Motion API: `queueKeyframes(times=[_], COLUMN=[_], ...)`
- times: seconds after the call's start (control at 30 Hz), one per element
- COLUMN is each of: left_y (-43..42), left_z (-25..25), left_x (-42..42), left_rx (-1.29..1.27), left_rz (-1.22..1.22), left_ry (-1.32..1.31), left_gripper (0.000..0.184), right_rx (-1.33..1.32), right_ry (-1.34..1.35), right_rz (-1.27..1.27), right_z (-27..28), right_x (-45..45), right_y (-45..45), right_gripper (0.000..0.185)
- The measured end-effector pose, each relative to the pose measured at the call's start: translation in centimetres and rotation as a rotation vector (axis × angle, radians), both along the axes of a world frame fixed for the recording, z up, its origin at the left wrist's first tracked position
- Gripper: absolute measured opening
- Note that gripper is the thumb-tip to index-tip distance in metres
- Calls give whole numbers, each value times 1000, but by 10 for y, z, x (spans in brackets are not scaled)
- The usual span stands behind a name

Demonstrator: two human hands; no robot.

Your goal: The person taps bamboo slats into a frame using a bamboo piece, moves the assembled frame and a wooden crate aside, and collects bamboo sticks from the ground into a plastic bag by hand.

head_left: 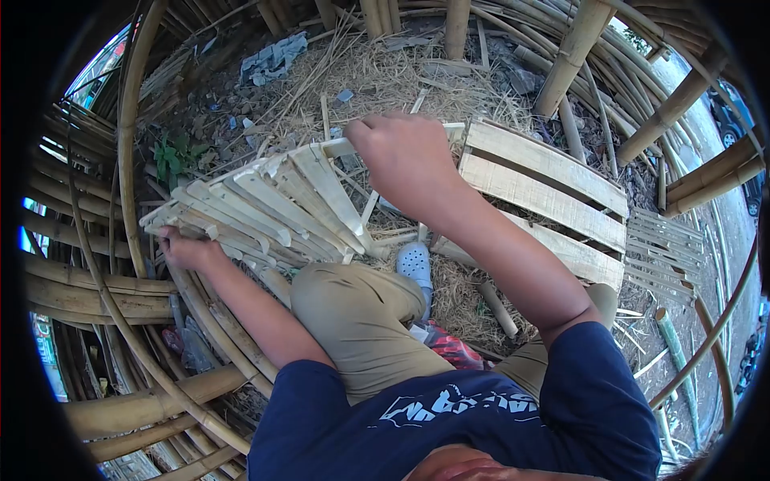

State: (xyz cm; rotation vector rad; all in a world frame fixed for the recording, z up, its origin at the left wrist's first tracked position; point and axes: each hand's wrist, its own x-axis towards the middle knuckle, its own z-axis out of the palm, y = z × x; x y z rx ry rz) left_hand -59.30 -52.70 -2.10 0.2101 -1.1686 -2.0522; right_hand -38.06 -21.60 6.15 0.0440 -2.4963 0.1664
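A slatted bamboo panel (285,204), pale and freshly cut, spans the space in front of my knees. My left hand (191,247) is closed around its lower left end. Fingers of my right hand (399,156) curl over the long top strip, right of the slats. Just right of that hand stands a slatted wooden bench (533,180) with wide flat boards, its near edge beside my right forearm. Whether the panel touches the bench is hidden behind my right hand and arm. One grey-blue clog (414,268) shows on my foot below the panel.
Straw and bamboo shavings (385,84) litter the ground. Bamboo poles (573,56) stand at the back right, with stacked bamboo (88,284) along the left. A short bamboo piece (499,309) and a red plastic bag (453,346) lie near my feet. Another slatted panel (662,248) lies far right.
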Motion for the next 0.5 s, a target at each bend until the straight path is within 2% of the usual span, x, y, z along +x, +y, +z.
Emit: queueKeyframes(times=[0.1, 0.2, 0.33, 0.37, 0.4, 0.5], left_y=[-4, -26, -57, -60, -59, -20], left_z=[10, 6, -17, -25, -31, -52], left_x=[8, -2, -16, -16, -16, -15], left_rx=[114, 19, -397, -490, -580, -600], left_rz=[-99, -141, -331, -381, -430, -555], left_ry=[161, 242, 366, 390, 418, 454], left_gripper=[32, 31, 33, 36, 38, 43], right_rx=[23, 43, 97, 83, 107, 115], right_ry=[107, 185, 214, 227, 194, 127], right_rz=[26, 17, -90, -97, -120, -149], right_z=[1, 3, -3, -10, -18, -48], right_x=[-3, -9, -33, -41, -47, -59], right_y=[5, 16, 53, 65, 76, 104], right_gripper=[18, 12, 8, 24, 25, 28])
